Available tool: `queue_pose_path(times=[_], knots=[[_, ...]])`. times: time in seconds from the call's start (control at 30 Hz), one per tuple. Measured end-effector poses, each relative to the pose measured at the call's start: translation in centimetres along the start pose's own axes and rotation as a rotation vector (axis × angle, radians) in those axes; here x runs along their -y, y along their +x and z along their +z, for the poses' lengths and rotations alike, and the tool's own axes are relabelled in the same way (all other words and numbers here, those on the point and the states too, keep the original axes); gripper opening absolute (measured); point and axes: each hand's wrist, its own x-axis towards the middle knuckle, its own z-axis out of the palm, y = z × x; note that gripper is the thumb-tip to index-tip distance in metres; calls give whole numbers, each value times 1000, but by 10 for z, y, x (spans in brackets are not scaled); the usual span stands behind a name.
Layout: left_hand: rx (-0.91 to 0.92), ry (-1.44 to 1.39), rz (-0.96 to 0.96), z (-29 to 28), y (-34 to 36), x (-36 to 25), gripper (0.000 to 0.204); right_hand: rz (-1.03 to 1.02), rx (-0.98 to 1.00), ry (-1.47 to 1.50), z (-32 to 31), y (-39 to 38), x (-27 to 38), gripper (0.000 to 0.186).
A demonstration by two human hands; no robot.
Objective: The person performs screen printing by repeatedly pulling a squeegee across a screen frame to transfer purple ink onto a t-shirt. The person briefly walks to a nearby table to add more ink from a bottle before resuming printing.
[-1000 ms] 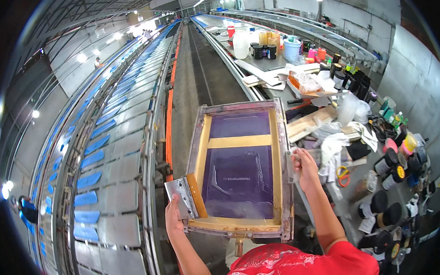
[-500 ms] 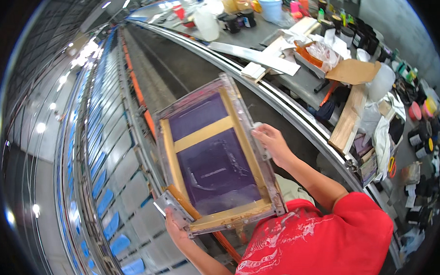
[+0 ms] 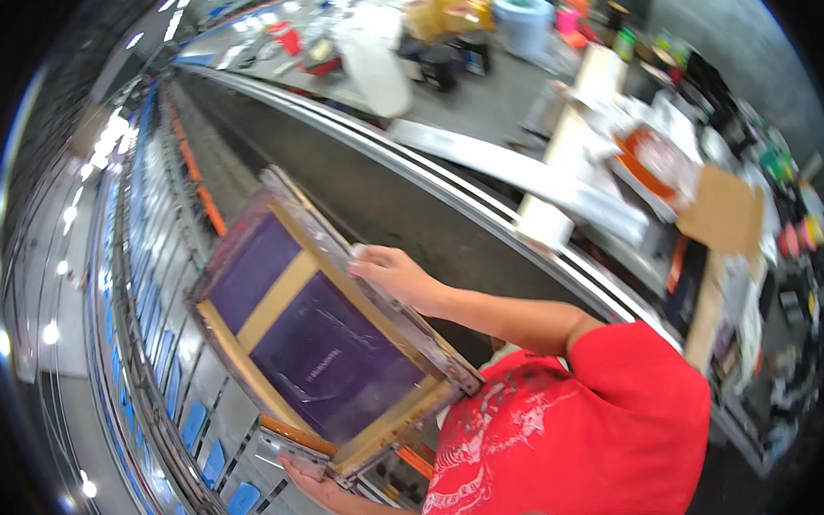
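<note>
A screen printing frame (image 3: 307, 267) hangs tilted in front of me, its dark purple mesh (image 3: 334, 360) bordered and crossed by tan tape. My right hand (image 3: 399, 278) grips the upper right side of the frame, fingers curled over the edge. Down at the lower left corner my left hand (image 3: 313, 483) is closed under the frame, its fingers partly hidden. Against that corner lies a squeegee-like piece (image 3: 296, 437), orange-brown along one edge with a metal plate; the left hand touches it.
To the left runs a long printing table (image 3: 227, 409) with grey panels and blue pieces. A metal rail (image 3: 446, 184) edges the cluttered bench on the right. On it are a white board (image 3: 481, 160), a cardboard piece (image 3: 723, 212), a light blue bucket (image 3: 524, 27) and dark tubs (image 3: 438, 68).
The frame and both hands have shifted left in view, and the frame leans further to the left. The view has turned, blurring the bench. Both hands keep their hold.
</note>
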Motion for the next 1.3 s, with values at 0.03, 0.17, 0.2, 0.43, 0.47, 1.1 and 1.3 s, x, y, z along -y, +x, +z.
queue_pose_path(times=[0.03,0.17,0.2,0.43,0.47,1.1,1.3], knots=[[-31,23,3,0,21,5,78,-2,10,0,1,20,-7,28],[-106,77,35,8,116,9,77,103,56,39,26,127,-10,25],[-102,63,42,19,132,12,77,124,65,43,29,155,-21,25],[-142,185,209,150,315,-34,74,183,29,107,67,351,-38,17],[-94,153,127,156,351,-43,76,150,21,122,73,382,-32,16],[70,285,112,489,810,-115,76,61,-189,224,98,856,-47,14],[26,125,84,539,915,-113,79,108,-92,199,126,1017,-56,16]])
